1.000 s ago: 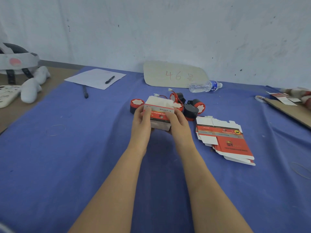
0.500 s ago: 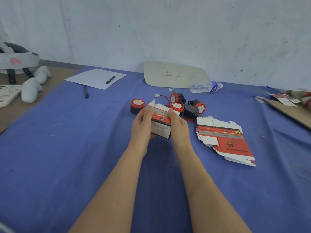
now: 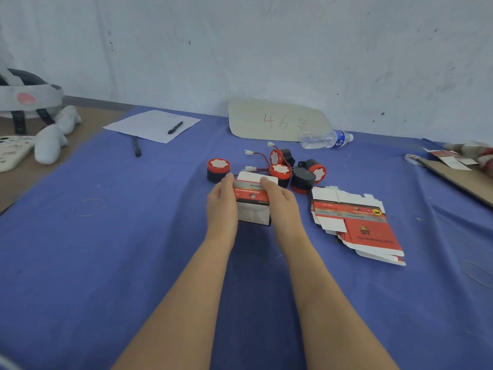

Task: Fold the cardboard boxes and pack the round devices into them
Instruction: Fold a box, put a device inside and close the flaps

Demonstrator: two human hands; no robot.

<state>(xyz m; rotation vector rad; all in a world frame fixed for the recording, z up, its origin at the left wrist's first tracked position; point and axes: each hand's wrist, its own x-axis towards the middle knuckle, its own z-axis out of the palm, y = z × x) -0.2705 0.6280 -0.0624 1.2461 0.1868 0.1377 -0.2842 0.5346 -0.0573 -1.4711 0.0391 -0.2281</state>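
A small red and white cardboard box, partly folded, is held between both hands at the table's middle. My left hand grips its left side, thumb on the top edge. My right hand grips its right side, thumb on the white top flap. Behind the box lie several round red and black devices with red wires and white plugs; one device stands apart to the left. A stack of flat unfolded boxes lies to the right.
A blue cloth covers the table. At the back are a paper sheet with a pen, a second pen, a cardboard sign marked 46 and a plastic bottle. A brown board with scraps lies far right, white headgear far left.
The box has been turned and squared up in my hands, its red panel now facing me level. Both hands stayed in about the same spot.
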